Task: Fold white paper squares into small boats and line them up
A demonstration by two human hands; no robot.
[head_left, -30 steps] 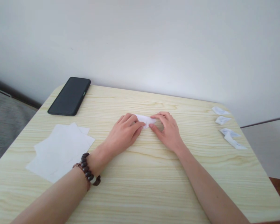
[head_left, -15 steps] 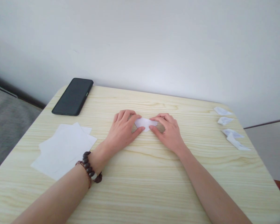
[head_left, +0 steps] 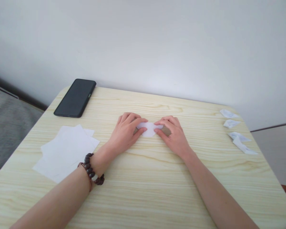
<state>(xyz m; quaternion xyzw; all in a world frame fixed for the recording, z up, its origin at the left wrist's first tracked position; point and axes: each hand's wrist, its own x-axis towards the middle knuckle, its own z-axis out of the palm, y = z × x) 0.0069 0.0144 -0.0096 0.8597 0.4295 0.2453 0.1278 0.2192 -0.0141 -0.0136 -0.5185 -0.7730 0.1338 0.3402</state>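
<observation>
A small folded piece of white paper (head_left: 148,129) is at the middle of the wooden table. My left hand (head_left: 128,129) pinches its left side between thumb and index finger. On the right side, my right hand (head_left: 171,132) grips it the same way, thumb nearer to me and fingers on the far edge. The fingers cover both ends of the paper. Dark beads circle my left wrist.
Loose white sheets (head_left: 64,152) lie overlapped at the left, partly under my left forearm. A black phone (head_left: 75,98) rests at the far left corner. Several folded white paper pieces (head_left: 231,123) line the right edge. A white wall (head_left: 157,47) stands behind the table (head_left: 138,197).
The paper's visible outline has changed: a wider flap now shows toward me between the thumbs. Both hands stay nearly in place, with the fingers slightly shifted.
</observation>
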